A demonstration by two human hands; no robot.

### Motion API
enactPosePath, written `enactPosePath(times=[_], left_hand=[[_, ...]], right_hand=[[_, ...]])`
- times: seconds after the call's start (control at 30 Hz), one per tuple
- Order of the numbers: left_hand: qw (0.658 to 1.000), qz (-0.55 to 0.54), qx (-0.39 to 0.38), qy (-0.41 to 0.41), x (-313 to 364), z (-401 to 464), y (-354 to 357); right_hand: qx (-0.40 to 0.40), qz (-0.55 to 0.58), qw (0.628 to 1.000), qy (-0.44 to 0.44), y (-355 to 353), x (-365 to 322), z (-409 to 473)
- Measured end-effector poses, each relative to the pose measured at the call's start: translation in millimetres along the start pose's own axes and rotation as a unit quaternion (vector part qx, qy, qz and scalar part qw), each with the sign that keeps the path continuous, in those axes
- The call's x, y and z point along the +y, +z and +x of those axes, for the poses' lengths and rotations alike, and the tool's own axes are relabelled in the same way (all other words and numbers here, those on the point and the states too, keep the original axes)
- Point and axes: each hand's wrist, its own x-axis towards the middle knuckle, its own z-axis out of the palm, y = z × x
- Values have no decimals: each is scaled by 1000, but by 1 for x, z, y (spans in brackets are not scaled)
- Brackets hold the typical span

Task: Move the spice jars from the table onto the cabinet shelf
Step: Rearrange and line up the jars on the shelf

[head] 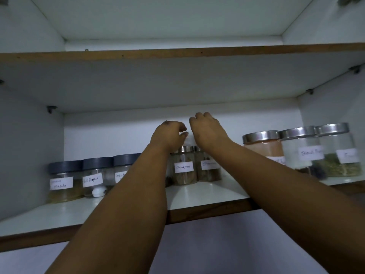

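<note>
Above steel-lidded glass jars (183, 167) | left hand (167, 135) curled, right hand (207, 131) relaxed | grasp unclear

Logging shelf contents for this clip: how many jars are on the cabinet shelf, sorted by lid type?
Dark grey plastic-lidded clear jars, at the left: 3
Small clear jars with shiny metal lids, below the hands at the centre: 2
Large clear jars with wide steel lids, at the right: 3
Total: 8

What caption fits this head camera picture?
Both hands, left hand and right hand, reach above labelled spice jars on the shelf.
</note>
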Motion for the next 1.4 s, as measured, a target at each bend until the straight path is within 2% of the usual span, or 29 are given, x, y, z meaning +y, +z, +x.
enactPosePath(times=[0.07,0.17,0.2,0.27,0.33,0.47,0.6,0.67,0.8,0.97,1.07,1.13,1.4], left_hand=[[999,-5,52,7,6,-5,-3],[993,-55,105,28,27,-13,-10],[990,-97,93,32,36,-15,-12],[979,-203,24,23,57,-19,-20],[967,-253,-20,28,78,-23,-30],[975,-214,-2,52,117,-19,-50],[988,-143,-3,50,162,-15,-64],[993,-103,-28,43,185,-11,-67],[988,-95,-125,8,222,-3,-64],[990,-14,-141,6,242,1,-56],[983,46,-179,11,241,2,-47],[977,78,-200,18,238,5,-39],[967,128,-217,35,220,32,-7]], right_hand=[[49,-14,999,-10,-8,-1,-8],[68,-45,996,-35,-30,9,-25],[76,-45,995,-41,-39,17,-31],[101,-45,993,-46,-62,37,-39],[112,-54,991,-40,-82,62,-45],[102,-71,992,-12,-116,118,-55],[69,-10,997,27,-132,168,-67],[47,9,998,32,-130,190,-77],[-11,18,1000,9,-119,221,-92],[-137,65,988,-39,-110,231,-91],[-199,122,971,-53,-107,230,-87],[-232,111,964,-68,-105,228,-85],[-256,-17,963,-88,-72,206,-57]])
